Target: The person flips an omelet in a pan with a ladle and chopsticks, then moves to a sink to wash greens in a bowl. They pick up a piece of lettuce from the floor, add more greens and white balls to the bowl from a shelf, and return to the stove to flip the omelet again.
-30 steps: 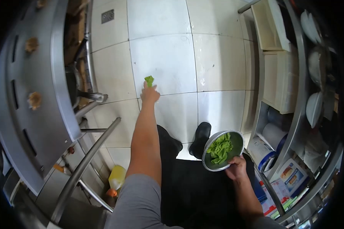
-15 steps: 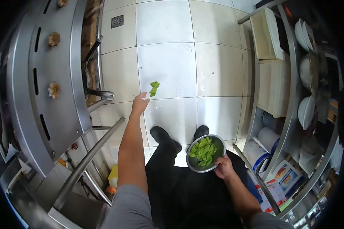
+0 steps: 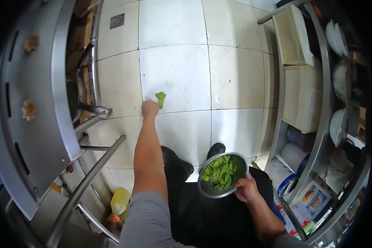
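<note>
In the head view, my left hand (image 3: 150, 108) is stretched down toward the tiled floor, fingers closed. A bright green leaf piece (image 3: 160, 98) shows at its fingertips, its lower end meeting the fingers, which mostly hide the contact. My right hand (image 3: 246, 188) grips the rim of a round metal bowl (image 3: 203, 189), thumb over the edge, in front of my dark apron. Cut leafy greens (image 3: 220, 171) lie inside the bowl, which tilts slightly.
A steel stove front (image 3: 43, 103) with knobs and a pan handle (image 3: 94, 109) stands left, with a metal rail (image 3: 87, 186) below. A yellow bottle (image 3: 120, 201) sits beneath. At right, shelving holds cream bins (image 3: 301, 97), white bowls (image 3: 338, 126) and containers. A floor drain (image 3: 117, 21) lies ahead.
My left hand has moved closer to the leaf piece and its fingers have closed. The bowl is slightly lower in view and tilted more. The view has shifted a little.
</note>
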`<state>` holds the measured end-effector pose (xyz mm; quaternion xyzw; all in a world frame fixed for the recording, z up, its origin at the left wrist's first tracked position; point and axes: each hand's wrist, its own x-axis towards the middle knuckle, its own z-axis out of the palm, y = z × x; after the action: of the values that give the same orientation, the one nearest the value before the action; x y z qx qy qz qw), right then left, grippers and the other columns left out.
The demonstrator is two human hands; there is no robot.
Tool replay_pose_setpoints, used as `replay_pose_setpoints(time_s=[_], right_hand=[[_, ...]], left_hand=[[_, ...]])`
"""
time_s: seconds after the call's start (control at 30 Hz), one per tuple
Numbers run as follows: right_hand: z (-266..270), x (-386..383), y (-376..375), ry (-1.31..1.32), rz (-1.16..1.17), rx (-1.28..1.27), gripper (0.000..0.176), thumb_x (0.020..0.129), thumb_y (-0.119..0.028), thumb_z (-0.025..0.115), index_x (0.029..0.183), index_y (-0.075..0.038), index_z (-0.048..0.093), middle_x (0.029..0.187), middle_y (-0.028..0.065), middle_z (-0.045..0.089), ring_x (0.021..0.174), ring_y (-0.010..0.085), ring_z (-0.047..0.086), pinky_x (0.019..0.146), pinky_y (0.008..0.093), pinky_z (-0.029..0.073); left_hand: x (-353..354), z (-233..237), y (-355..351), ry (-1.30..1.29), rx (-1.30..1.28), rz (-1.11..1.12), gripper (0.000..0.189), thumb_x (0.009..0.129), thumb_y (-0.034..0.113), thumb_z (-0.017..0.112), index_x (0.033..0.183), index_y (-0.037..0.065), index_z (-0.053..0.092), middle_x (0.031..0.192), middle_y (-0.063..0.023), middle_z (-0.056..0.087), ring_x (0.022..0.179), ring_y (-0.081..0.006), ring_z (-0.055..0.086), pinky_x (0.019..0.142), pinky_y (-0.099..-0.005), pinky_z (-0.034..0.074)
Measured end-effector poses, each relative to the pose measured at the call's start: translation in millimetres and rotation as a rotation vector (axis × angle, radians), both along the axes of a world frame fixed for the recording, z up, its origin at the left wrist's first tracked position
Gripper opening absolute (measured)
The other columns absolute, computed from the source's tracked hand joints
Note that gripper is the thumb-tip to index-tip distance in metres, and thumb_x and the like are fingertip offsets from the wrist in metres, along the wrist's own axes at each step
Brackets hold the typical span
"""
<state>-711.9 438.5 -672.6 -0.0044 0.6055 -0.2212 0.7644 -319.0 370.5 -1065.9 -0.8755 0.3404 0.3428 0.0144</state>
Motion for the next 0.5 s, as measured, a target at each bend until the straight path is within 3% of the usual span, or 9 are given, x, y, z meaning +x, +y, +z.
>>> replay_pose_setpoints(time_s=[0.13, 0.23, 0.4, 0.47, 0.5], right_hand=[[6, 3, 10, 0.000, 0.017, 0.055, 0.065, 0.065, 0.009, 0.048, 0.129, -0.003, 0.047, 0.112, 0.0123, 0.058, 0.101, 0.0271, 0.057, 0.088, 0.0377, 0.047], [8, 6, 17, -0.059, -0.014, 0.101, 0.066, 0.064, 0.009, 0.049, 0.129, -0.004, 0.047, 0.111, 0.0116, 0.058, 0.101, 0.0268, 0.057, 0.090, 0.0368, 0.046], [0, 12, 2, -0.026, 0.072, 0.048, 0.073, 0.063, 0.009, 0.049, 0.135, -0.005, 0.045, 0.113, 0.0111, 0.058, 0.102, 0.0264, 0.057, 0.089, 0.0359, 0.046], [-6, 13, -2, -0.046, 0.030, -0.020, 0.074, 0.063, 0.010, 0.049, 0.136, -0.004, 0.044, 0.115, 0.0115, 0.058, 0.105, 0.0263, 0.057, 0.089, 0.0350, 0.046], [-10, 6, 2, -0.012, 0.049, -0.023, 0.074, 0.063, 0.011, 0.049, 0.135, -0.004, 0.044, 0.116, 0.0116, 0.059, 0.107, 0.0263, 0.056, 0.090, 0.0345, 0.045]], left_hand=[[2, 79, 30, 0.129, -0.014, 0.044, 0.025, 0.084, 0.026, 0.059, 0.097, 0.007, 0.069, 0.112, -0.0179, 0.065, 0.103, -0.0347, 0.063, 0.086, -0.0448, 0.051], [-1, 103, 48, 0.175, -0.005, 0.093, 0.026, 0.083, 0.026, 0.063, 0.102, 0.009, 0.068, 0.114, -0.0142, 0.065, 0.105, -0.0317, 0.062, 0.087, -0.0444, 0.050], [-20, 64, 22, 0.058, 0.002, 0.101, 0.030, 0.080, 0.028, 0.069, 0.104, 0.011, 0.065, 0.113, -0.0122, 0.064, 0.107, -0.0298, 0.061, 0.088, -0.0455, 0.049], [-34, 48, 5, -0.175, -0.012, 0.082, 0.023, 0.082, 0.027, 0.067, 0.098, 0.011, 0.066, 0.110, -0.0127, 0.064, 0.106, -0.0299, 0.061, 0.088, -0.0457, 0.050], [-35, 32, 2, -0.162, -0.004, 0.076, 0.023, 0.082, 0.027, 0.067, 0.098, 0.011, 0.066, 0.110, -0.0127, 0.064, 0.106, -0.0299, 0.061, 0.088, -0.0457, 0.050]])
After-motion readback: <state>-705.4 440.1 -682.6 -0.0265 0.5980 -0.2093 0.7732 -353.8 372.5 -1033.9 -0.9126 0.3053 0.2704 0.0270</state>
